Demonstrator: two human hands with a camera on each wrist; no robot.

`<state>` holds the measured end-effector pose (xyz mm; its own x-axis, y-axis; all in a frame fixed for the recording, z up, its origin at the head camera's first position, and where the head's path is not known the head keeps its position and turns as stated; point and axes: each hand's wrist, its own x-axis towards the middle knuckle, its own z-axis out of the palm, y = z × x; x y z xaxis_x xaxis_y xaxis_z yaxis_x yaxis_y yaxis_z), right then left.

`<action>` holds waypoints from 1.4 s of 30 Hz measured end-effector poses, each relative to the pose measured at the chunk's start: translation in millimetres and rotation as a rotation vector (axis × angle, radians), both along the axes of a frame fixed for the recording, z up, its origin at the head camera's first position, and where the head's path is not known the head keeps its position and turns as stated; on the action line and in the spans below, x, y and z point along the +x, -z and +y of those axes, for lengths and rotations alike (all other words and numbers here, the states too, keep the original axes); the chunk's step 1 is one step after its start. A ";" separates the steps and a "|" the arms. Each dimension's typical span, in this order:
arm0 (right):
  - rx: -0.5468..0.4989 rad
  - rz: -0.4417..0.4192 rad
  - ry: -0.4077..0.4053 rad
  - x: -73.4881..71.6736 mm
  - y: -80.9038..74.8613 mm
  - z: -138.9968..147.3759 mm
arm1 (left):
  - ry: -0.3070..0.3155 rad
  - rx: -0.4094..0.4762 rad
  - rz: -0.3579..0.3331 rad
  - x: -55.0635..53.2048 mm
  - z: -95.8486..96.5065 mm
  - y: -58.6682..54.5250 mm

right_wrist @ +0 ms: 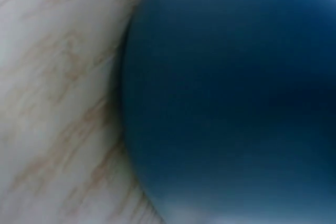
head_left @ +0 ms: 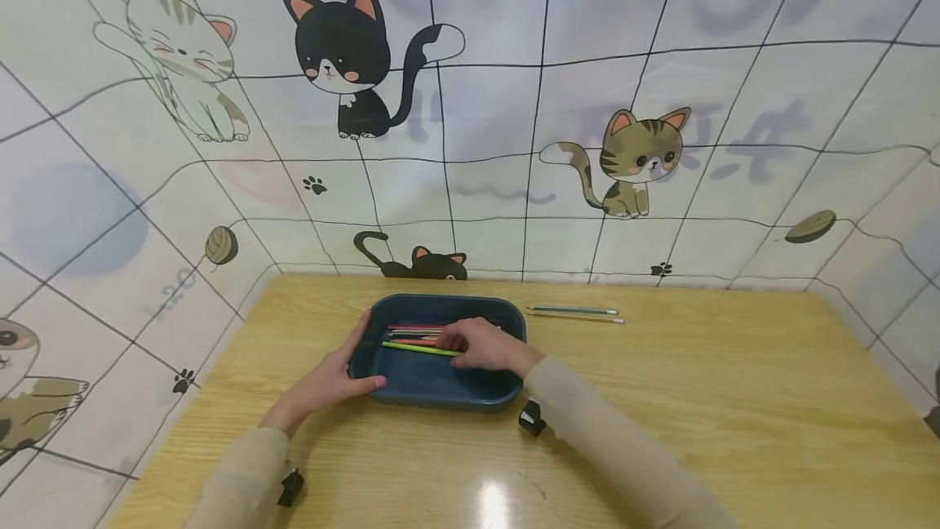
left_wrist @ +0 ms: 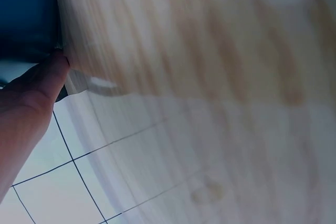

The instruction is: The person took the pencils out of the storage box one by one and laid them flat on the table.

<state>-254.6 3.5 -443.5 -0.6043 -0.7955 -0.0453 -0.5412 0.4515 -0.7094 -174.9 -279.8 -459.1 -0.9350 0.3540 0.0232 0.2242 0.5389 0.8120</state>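
A dark blue rectangular tray (head_left: 433, 398) lies on the table, holding several colored pencils that run side to side. My left hand (head_left: 334, 378) holds the tray's left end, its thumb at the front rim and its fingers along the left side. In the left wrist view, part of the left hand (left_wrist: 31, 98) shows against the blue wall. Inside the tray, my right hand (head_left: 481, 343) pinches the right end of a lime-green pencil (head_left: 419, 348) with curled fingers. Behind it, red and orange pencils lie close together, partly hidden by that hand. The right wrist view shows only the blurred tray (right_wrist: 220, 103) and tabletop.
Two slim pencils, one green (head_left: 580, 310) and one tan (head_left: 580, 317), lie on the wooden table (head_left: 705, 398) right of the tray. A white tiled-pattern sheet (head_left: 499, 104) with cartoon cats rises behind the table and along both sides.
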 end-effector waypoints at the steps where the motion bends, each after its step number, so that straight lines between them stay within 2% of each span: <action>1: 0.002 0.001 -0.004 0.6 0.6 0.1 | 0.001 0.000 0.001 0.0 0.5 0.5; 4: 0.007 0.007 -0.015 1.2 2.1 0.4 | 0.001 0.000 -0.001 -0.3 1.3 1.3; 14: 0.060 0.149 -0.048 -1.1 3.6 -3.3 | -0.006 -0.014 0.001 -3.5 1.0 -0.8; 17: 0.067 0.161 -0.055 -1.0 4.0 -3.8 | -0.007 -0.011 -0.006 -2.9 1.1 -0.7; 25: 0.024 0.007 -0.006 -1.2 5.0 -2.5 | -0.001 0.001 -0.006 -1.6 0.9 -0.5; 29: 0.005 -0.041 0.000 -1.5 5.0 -2.4 | -0.002 -0.002 -0.004 -0.8 1.3 -1.6; 35: -0.010 -0.061 -0.012 -1.7 2.6 -1.0 | 0.001 -0.002 -0.006 -0.7 1.6 -0.8; 42: -0.037 -0.037 -0.025 -1.4 -0.1 2.5 | 0.003 0.011 0.000 -1.0 0.6 1.6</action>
<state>-256.1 5.9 -443.4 -0.5830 -0.8116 -0.0372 -0.5251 0.4113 -0.7450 -175.9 -279.2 -460.7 -0.9339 0.3565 0.0275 0.2261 0.5292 0.8178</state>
